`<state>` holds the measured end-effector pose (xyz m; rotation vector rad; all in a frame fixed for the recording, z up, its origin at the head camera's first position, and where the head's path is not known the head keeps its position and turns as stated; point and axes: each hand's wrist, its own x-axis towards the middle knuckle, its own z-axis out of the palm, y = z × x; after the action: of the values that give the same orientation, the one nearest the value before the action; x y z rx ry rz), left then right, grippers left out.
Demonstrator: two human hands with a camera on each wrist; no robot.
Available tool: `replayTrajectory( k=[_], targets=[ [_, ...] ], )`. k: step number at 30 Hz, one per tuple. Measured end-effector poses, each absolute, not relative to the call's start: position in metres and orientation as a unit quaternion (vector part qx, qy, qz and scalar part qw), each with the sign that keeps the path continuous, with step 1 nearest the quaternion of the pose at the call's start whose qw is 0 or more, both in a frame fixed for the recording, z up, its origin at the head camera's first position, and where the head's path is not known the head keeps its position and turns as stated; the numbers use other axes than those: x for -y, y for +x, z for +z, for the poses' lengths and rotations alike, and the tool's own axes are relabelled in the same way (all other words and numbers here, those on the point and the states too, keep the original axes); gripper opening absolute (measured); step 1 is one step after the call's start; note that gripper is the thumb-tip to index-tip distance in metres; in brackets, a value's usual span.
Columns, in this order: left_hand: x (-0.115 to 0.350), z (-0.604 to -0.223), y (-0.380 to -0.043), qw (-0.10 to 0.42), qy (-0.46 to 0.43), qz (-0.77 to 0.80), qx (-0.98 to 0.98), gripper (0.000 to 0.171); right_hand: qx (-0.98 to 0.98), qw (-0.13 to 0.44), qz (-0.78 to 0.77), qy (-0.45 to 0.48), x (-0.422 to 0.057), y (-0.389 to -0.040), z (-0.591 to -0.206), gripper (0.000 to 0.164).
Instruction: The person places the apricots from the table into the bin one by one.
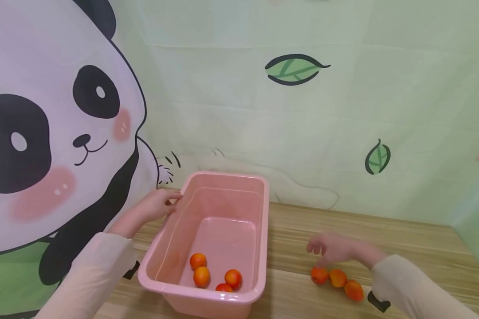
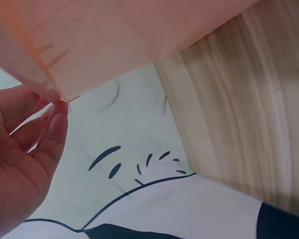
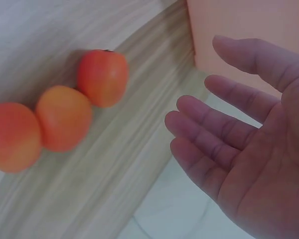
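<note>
A deep pink plastic basin stands on the wooden table. My left hand pinches its left rim; the left wrist view shows thumb and fingertips meeting at the rim's edge. Several round orange-red fruits lie at the basin's near end. To the right of it, three more such fruits sit in a slanting row on the table: a left one, a middle one and a right one. Just above and beyond this row hovers my right hand, holding nothing, its fingers loosely extended in the right wrist view.
Wood-grain tabletop runs between the basin and the loose fruits. A pale green cloth backdrop with leaf drawings rises behind the table. A large printed panda covers the left side. Dark straps show at the wrists.
</note>
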<state>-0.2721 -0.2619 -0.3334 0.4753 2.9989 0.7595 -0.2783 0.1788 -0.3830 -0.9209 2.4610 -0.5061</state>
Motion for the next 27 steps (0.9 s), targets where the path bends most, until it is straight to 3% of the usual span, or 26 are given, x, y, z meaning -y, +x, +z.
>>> replayTrajectory(
  k=[12, 23, 27],
  targets=[
    [0.265, -0.338, -0.271, 0.031, 0.088, 0.319, -0.943, 0.038, -0.9, 0.249, -0.212, -0.288, -0.192, -0.275, -0.406, 0.036],
    [0.264, -0.337, -0.272, 0.047, 0.064, 0.323, -0.943, 0.039, -0.93, 0.216, -0.211, -0.208, -0.193, -0.269, -0.429, 0.044],
    [0.265, -0.338, -0.272, 0.05, 0.072, 0.33, -0.94, 0.039, -0.94, 0.203, -0.199, -0.188, -0.191, -0.265, -0.434, 0.039]
  ],
)
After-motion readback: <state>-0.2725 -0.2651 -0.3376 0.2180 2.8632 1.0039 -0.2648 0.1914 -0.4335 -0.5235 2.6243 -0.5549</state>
